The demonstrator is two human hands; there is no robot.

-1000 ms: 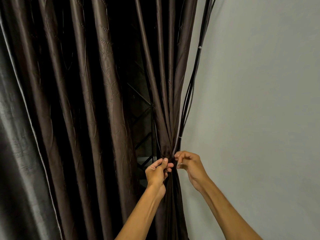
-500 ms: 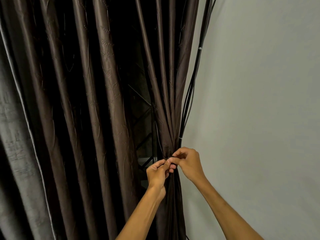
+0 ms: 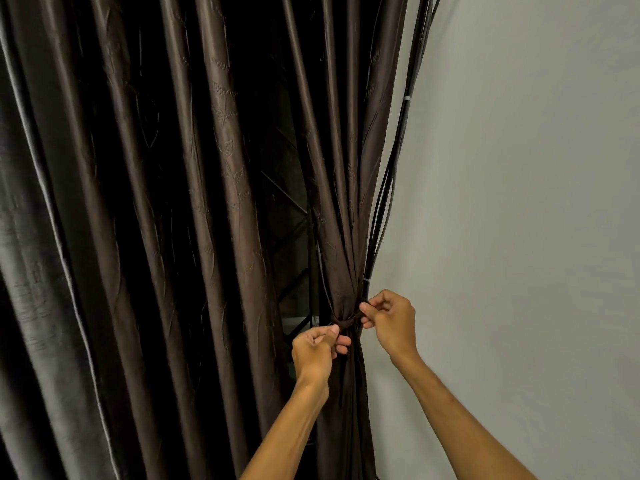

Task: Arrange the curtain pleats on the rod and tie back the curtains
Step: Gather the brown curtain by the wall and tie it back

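Observation:
A dark brown curtain [image 3: 214, 202] with an embossed leaf pattern hangs in long pleats across the left and middle. Its right edge [image 3: 341, 258] is gathered into a narrow bunch, cinched by a dark tie-back band [image 3: 346, 322]. My left hand [image 3: 317, 351] pinches the band's left end just below the bunch. On the other side, my right hand [image 3: 389, 317] pinches the right end, level with the knot. The two hands are a short way apart with the band stretched between them. The rod is out of view.
Several thin black cables [image 3: 391, 168], banded with small white ties, run down the wall beside the gathered curtain. A plain grey wall [image 3: 519, 202] fills the right side. A grey curtain panel [image 3: 24, 271] hangs at the far left. Dark metal framing [image 3: 287, 237] shows behind the gap.
My hands were touching at the bunch half a second ago and have now drawn apart, left down-left and right to the right. The band sits tighter around the gathered fabric.

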